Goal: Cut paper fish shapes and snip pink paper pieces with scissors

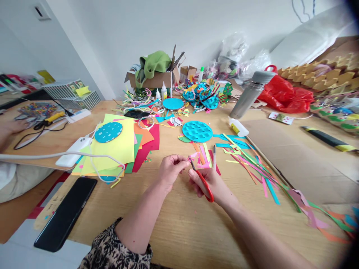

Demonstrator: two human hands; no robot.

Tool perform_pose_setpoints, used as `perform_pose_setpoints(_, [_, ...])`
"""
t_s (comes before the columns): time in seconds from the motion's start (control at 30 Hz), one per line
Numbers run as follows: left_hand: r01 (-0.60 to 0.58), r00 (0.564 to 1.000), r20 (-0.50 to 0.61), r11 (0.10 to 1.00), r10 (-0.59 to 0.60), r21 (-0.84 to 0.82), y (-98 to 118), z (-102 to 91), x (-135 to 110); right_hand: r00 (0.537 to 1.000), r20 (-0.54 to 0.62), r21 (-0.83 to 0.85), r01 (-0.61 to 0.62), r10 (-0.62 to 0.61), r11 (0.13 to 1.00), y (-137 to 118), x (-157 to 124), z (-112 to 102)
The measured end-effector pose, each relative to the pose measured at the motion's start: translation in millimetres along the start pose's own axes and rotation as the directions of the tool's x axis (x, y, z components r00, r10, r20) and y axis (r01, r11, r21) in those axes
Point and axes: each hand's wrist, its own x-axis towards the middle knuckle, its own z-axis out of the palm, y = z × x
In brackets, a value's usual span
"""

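My right hand (220,186) grips scissors with red handles (206,187), their blades pointing up and left. Close beside the tips, my left hand (171,170) is closed in a pinch. A small bit of pink paper shows at its fingertips, partly hidden by the fingers and blades. Just beyond the hands lie pink paper scraps (206,163) and a pen (214,157). Farther back sits a blue oval (197,131) with a raised, scale-like pattern. To the left, another blue oval (108,132) with pale marks rests on yellow paper (123,149).
Coloured paper strips (258,164) spread to the right, beside a cardboard sheet (297,164) and a glue bottle (238,127). A steel flask (249,97) stands behind. At left are a black phone (66,215), a white power strip (73,151) and another person's arm (8,130).
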Motion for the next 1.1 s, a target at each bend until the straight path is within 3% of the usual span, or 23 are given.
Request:
perform_pose_setpoints(0.97, [-0.039, 0.999, 0.027, 0.999, 0.038, 0.032, 1, -3.0, 3, 0.999, -0.005, -0.041, -0.034, 0.034, 0.999, 2, 1, 0])
perform_pose_setpoints(1.1, [-0.035, 0.999, 0.034, 0.995, 0.033, 0.091, 4, -12.6, 6, 1.0, -0.008, -0.048, -0.018, 0.018, 0.999, 7, 2, -1])
